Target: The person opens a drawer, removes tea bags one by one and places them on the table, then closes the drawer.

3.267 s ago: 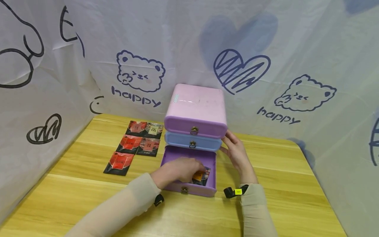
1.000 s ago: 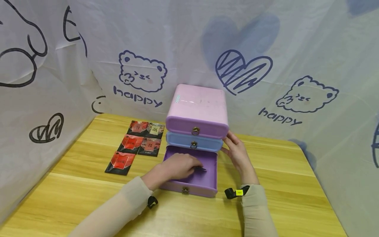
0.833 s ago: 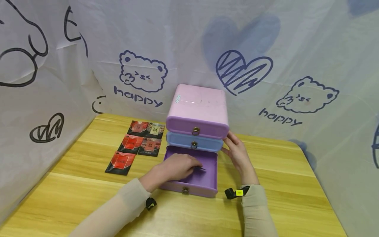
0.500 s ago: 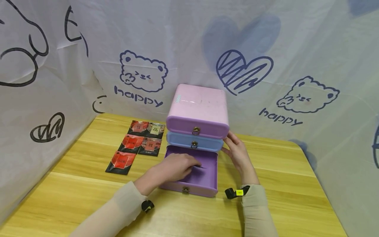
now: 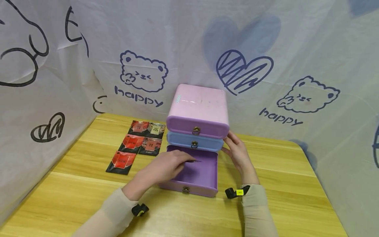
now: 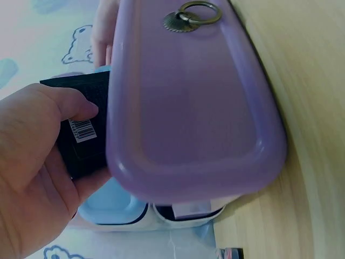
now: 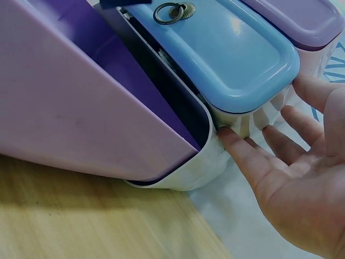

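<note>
My left hand (image 5: 164, 166) is over the pulled-out bottom purple drawer (image 5: 204, 191). It pinches a thin black packet (image 6: 89, 154) between thumb and fingers; a barcode shows on its face in the left wrist view, while the head view catches only its edge. My right hand (image 5: 238, 154) rests against the right side of the small pink drawer cabinet (image 5: 198, 103). In the right wrist view its fingertips touch the wall beside the blue middle drawer (image 7: 253, 70), holding nothing. The floor of the bottom drawer that shows is bare.
Several red and black packets (image 5: 121, 161) lie flat in two columns on the wooden table (image 5: 74, 184), left of the cabinet. The blue drawer and the purple top drawer (image 5: 177, 125) are pushed in. A printed cloth (image 5: 189, 42) hangs close behind and at the sides.
A packet with an orange label lay visible in the drawer earlier; now my left hand has a packet lifted, and has drawn slightly up and leftward with it. My right hand stays put.
</note>
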Demonstrator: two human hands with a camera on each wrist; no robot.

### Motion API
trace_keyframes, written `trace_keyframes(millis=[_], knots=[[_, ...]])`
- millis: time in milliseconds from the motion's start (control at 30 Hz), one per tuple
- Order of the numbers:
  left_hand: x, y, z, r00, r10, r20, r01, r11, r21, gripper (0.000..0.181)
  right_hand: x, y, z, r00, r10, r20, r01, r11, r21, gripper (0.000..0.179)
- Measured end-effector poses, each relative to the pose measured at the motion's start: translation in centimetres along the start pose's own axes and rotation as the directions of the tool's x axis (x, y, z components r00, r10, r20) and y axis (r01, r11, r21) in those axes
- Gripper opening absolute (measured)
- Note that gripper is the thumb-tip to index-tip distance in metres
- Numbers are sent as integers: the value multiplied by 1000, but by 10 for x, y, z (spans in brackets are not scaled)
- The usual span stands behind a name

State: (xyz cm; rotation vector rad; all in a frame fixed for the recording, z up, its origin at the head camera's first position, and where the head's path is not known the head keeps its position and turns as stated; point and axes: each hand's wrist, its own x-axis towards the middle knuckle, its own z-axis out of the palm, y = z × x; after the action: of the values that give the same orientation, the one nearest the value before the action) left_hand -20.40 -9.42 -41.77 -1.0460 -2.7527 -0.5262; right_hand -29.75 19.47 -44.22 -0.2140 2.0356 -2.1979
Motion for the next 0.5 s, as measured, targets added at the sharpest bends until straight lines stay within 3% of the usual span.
trace_keyframes(millis=[300, 500], knots=[[-15, -4, -13, 994, 0, -108, 1, 1000, 11, 42, 0, -1, 1, 1000, 4, -5, -4, 1000, 7, 58], [-29, -12, -20, 978, 8, -209, -3, 1000, 22, 41, 0, 0, 0, 1000, 7, 0, -7, 1000, 1, 58]])
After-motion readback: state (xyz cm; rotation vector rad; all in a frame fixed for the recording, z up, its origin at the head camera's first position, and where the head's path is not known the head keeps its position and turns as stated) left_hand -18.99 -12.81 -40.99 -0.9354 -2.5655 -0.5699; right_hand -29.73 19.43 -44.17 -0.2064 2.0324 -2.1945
